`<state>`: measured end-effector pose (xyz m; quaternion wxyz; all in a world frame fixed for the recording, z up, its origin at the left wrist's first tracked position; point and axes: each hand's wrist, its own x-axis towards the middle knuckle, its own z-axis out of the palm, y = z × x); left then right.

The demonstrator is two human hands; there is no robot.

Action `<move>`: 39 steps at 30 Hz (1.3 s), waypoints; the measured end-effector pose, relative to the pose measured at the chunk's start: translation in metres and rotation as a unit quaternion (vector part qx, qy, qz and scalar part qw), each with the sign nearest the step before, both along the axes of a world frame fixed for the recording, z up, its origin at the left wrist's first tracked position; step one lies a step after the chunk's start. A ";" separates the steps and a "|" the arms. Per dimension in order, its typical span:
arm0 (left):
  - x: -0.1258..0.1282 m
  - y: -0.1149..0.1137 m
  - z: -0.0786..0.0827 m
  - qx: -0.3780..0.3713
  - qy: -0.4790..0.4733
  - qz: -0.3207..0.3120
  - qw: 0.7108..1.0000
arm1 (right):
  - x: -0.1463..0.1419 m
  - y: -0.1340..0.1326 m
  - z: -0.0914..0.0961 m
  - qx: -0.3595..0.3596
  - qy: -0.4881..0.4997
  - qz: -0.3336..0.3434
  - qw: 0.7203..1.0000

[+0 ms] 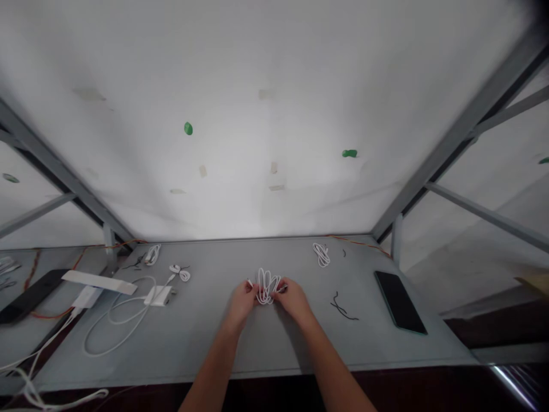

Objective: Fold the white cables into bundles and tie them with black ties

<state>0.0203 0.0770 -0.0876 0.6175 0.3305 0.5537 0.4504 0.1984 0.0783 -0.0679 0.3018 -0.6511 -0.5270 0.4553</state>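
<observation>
Both my hands meet over the middle of a grey table [266,343]. My left hand [242,300] and my right hand [293,298] are closed on a coiled white cable [266,285], pinching it from either side. The cable's loops stick up beyond my fingers, away from me. A short plug end pokes out near my left fingers.
A black phone [400,301] lies at the right. Black twist ties [342,308] lie between it and my hands. Another coiled white cable [321,254] sits at the back. To the left are a white charger [158,295] with a long loose cable [115,320], small bundled cables [180,272], and a white strip [98,281].
</observation>
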 end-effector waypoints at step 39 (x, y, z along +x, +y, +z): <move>-0.197 -0.011 0.081 0.157 0.132 0.385 0.900 | 0.160 0.023 0.056 0.215 0.314 -0.338 0.861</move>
